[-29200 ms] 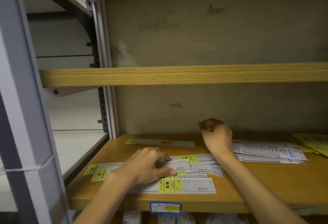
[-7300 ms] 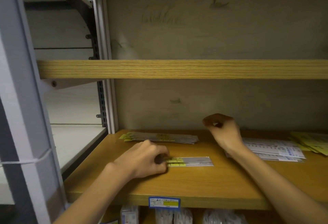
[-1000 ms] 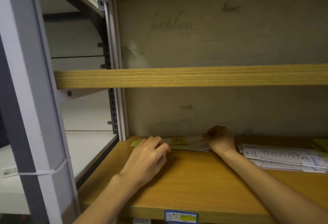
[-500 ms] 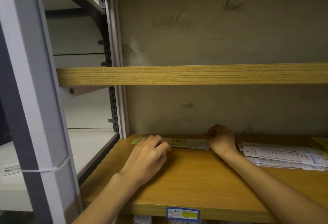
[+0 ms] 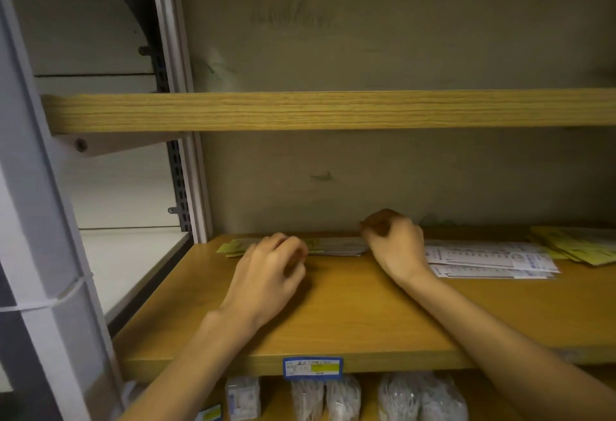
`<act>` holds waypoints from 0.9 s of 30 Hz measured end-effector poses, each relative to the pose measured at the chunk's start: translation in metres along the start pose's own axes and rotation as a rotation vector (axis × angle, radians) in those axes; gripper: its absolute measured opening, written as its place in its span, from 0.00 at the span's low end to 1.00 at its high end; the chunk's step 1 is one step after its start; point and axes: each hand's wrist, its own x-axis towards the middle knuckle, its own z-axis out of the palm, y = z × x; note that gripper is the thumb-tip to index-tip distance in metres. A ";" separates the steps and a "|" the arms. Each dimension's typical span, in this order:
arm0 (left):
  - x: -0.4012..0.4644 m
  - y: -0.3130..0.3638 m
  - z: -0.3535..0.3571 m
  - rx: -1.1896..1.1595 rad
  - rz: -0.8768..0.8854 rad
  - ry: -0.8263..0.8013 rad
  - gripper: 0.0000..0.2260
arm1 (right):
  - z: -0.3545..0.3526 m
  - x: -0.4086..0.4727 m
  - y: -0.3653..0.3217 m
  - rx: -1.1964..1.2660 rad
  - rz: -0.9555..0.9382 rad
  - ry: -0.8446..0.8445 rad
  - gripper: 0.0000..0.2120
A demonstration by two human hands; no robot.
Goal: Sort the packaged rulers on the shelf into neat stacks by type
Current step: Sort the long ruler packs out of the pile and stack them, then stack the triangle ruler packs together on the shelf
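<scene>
A flat stack of yellow-labelled packaged rulers (image 5: 336,247) lies along the back wall of the wooden shelf (image 5: 350,314). My left hand (image 5: 266,277) has its fingers curled over the stack's left front edge, hiding that part. My right hand (image 5: 395,244) is curled at the stack's right end, fingertips pinching it. To the right lies a second stack of white rulers with blue print (image 5: 486,259), just clear of my right wrist.
Loose yellow packages (image 5: 576,247) lie at the far right of the shelf. Another wooden shelf (image 5: 333,109) hangs above. A grey metal upright (image 5: 186,160) bounds the left side. Bagged goods (image 5: 333,397) sit below, behind a blue price tag (image 5: 312,367).
The yellow-labelled stack has settled back flat against the wall. Both hands stay at its ends; the right hand has edged slightly further back.
</scene>
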 end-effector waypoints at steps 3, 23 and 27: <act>0.006 0.014 0.003 -0.027 -0.017 -0.010 0.08 | -0.012 -0.003 0.004 0.008 -0.009 0.016 0.08; 0.056 0.169 0.067 -0.055 -0.141 0.049 0.08 | -0.141 0.002 0.100 -0.014 -0.125 -0.081 0.12; 0.053 0.197 0.077 -0.052 -0.144 0.021 0.13 | -0.153 -0.007 0.116 -0.031 -0.138 -0.184 0.19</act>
